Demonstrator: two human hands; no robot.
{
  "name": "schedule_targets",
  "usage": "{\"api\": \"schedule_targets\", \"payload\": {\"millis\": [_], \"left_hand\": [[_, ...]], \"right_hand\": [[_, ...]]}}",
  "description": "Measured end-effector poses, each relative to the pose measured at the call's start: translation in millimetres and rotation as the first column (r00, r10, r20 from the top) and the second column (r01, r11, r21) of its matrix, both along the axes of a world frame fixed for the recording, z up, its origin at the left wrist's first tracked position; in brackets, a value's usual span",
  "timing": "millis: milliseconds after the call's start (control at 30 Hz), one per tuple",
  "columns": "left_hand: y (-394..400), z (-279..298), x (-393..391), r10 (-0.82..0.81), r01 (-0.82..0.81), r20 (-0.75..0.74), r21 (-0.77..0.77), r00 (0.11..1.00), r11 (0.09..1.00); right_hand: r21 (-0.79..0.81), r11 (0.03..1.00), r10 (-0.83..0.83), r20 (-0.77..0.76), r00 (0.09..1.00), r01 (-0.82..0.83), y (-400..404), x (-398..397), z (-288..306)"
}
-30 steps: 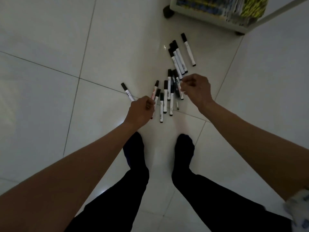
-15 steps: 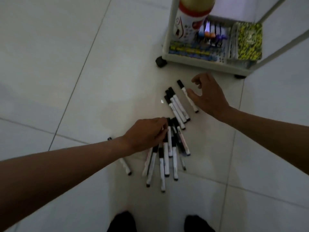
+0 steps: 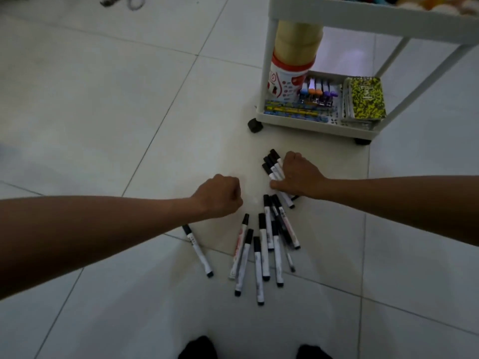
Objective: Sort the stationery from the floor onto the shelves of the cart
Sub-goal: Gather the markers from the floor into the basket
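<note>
My right hand (image 3: 298, 174) is down on the white tiled floor (image 3: 103, 99), its fingers curled over a small bunch of markers (image 3: 272, 164) that lie side by side; their black caps stick out past my knuckles toward the cart, and the far ends of the barrels show from under my wrist. My left hand (image 3: 220, 195) is balled into a loose fist just above the floor, a little to the left of the right one, and I can see nothing held in it. Between and below my hands lies the main scatter of markers (image 3: 264, 244), white barrels with black caps, fanned out roughly toward me and overlapping at the top of the heap. One of these, the red-printed marker (image 3: 239, 244), lies at the left edge of the fan. A single marker (image 3: 198, 251) lies apart on the left, slanted, just under my left forearm. The white cart (image 3: 311, 125) stands near, beyond my right hand, on dark castors. On its bottom shelf I see a red and white container (image 3: 287, 81) with rolls of brown tape (image 3: 298, 45) stacked on it, a row of coloured-cap pens (image 3: 317, 94), a flat blue and yellow pack (image 3: 293, 111) along the front edge, and a stack of yellow and black patterned notebooks (image 3: 365, 99) on the right. The toes of my dark socks (image 3: 198, 348) show at the bottom edge.
</note>
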State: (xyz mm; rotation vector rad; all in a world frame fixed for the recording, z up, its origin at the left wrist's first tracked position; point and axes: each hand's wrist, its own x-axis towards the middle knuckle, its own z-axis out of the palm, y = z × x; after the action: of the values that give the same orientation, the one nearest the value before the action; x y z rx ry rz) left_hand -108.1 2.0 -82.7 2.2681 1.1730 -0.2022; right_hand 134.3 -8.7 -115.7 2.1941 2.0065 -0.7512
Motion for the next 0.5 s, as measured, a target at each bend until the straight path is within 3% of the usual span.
{"api": "schedule_targets", "payload": {"millis": [200, 300, 500], "left_hand": [[-20, -5, -27, 0.137, -0.144, -0.098, -0.074, 0.986, 0.987], [-33, -15, -37, 0.222, -0.241, -0.157, -0.114, 0.962, 0.964], [-45, -26, -65, 0.241, -0.243, -0.268, 0.028, 0.933, 0.97]], "right_hand": [[-0.147, 0.979, 0.158, 0.084, 0.984, -0.144, 7, -18, 16], [-0.128, 0.985, 0.125, 0.089, 0.988, -0.113, -3, -19, 7], [-0.198, 0.975, -0.106, -0.007, 0.994, 0.102, -12, -4, 20]]}}
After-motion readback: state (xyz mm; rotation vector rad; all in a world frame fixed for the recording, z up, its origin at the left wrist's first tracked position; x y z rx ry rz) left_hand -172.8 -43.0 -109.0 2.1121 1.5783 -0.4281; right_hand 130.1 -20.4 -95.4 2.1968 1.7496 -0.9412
